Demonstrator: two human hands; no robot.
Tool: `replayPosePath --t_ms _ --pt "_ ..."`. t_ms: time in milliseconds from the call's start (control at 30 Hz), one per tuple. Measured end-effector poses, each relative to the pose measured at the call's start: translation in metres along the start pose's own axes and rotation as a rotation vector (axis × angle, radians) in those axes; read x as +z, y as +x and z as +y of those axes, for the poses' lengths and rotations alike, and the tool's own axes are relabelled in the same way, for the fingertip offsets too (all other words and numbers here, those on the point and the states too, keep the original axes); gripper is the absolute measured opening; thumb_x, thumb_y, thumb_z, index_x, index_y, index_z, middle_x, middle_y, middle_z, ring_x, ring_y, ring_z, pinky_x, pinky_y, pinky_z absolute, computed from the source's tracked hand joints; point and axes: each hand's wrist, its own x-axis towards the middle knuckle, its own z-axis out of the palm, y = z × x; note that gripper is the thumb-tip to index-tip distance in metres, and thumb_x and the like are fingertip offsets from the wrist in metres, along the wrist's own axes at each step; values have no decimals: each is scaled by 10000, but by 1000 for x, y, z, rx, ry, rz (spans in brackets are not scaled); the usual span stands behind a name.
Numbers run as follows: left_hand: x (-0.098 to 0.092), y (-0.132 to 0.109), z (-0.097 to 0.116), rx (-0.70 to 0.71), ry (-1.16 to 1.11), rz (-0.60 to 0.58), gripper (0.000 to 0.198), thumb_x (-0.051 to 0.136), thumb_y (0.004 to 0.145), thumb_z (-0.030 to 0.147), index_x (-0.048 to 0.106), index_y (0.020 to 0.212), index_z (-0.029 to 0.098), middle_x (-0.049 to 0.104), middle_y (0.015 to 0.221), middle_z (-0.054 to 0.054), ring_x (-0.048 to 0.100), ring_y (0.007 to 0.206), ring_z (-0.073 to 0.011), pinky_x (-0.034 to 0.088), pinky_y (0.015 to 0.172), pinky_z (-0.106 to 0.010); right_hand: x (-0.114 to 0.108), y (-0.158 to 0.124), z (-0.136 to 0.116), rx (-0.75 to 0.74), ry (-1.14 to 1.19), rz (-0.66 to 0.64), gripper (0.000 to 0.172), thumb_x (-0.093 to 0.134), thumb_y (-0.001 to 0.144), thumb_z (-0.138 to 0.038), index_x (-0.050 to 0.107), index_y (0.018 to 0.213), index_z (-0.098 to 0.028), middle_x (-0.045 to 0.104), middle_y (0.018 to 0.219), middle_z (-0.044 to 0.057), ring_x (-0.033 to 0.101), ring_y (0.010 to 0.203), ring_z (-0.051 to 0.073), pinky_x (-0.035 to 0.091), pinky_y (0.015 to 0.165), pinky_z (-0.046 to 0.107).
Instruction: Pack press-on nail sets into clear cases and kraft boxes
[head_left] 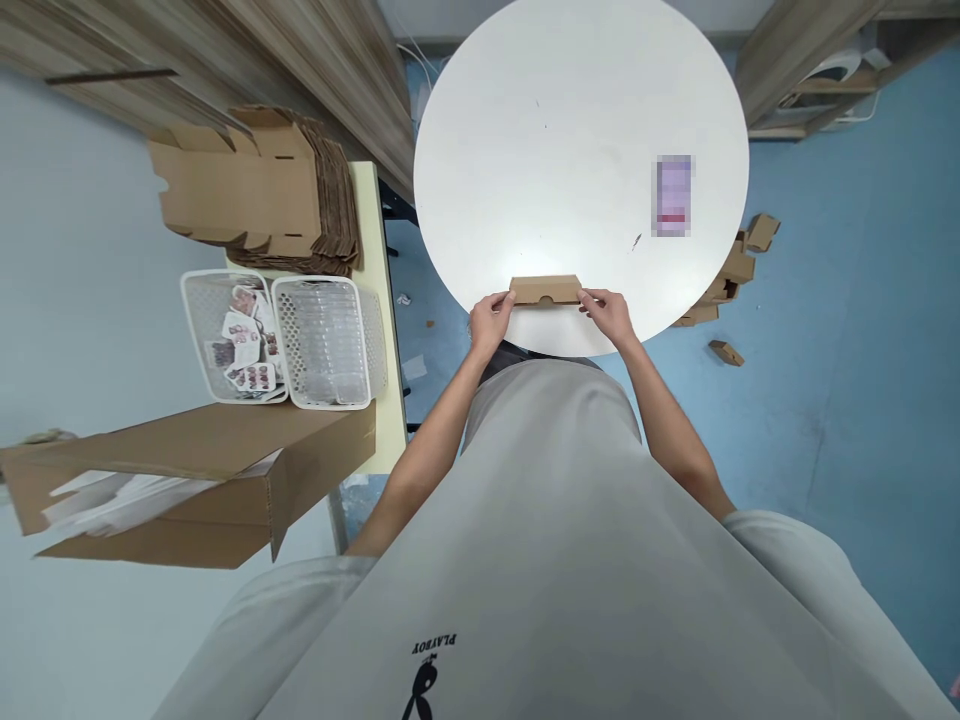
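Note:
A small flat brown cardboard box [546, 289] lies at the near edge of the round white table [577, 130]. My left hand [490, 319] pinches its left end and my right hand [609, 312] pinches its right end, fingers closed on the cardboard. Both forearms reach forward from my grey shirt below.
On a side table at left sit a stack of flat cardboard blanks [255, 190], a white basket of printed cards [232, 335] and a white basket of clear trays [330, 340]. A large open carton [195, 480] lies nearer. Small folded boxes [731, 270] lie on the blue floor at right. A blurred phone [673, 195] rests on the table.

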Motion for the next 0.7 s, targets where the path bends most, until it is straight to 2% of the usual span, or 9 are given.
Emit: replayPosePath --t_ms 100,200,467,700 --pt "-8 -5 13 -60 8 38 456 665 1075 576 881 1023 177 874 1080 -101 801 1081 -286 575 977 -336 -5 -3 -12 24 -14 19 630 651 999 -804 854 961 -210 851 982 93 837 1012 316 668 938 418" --pt "-6 -6 16 -128 46 31 457 709 1047 588 878 938 177 871 984 -92 803 1009 -279 564 924 -329 -3 -1 -15 61 -38 16 617 670 994 -783 820 843 -204 838 873 86 832 977 316 650 940 414" --pt "6 0 -1 -166 -32 40 224 839 954 398 857 1004 181 878 1083 -110 805 1055 -264 605 994 -365 5 1 1 121 62 35 432 795 927 -627 845 904 -198 844 872 72 828 950 292 662 954 419" --pt "12 10 -16 -262 -120 2 187 854 905 337 793 992 182 853 1092 -112 797 986 -223 639 943 -358 13 2 12 182 198 61 494 894 809 -675 824 916 -198 829 857 72 813 879 257 692 940 415"
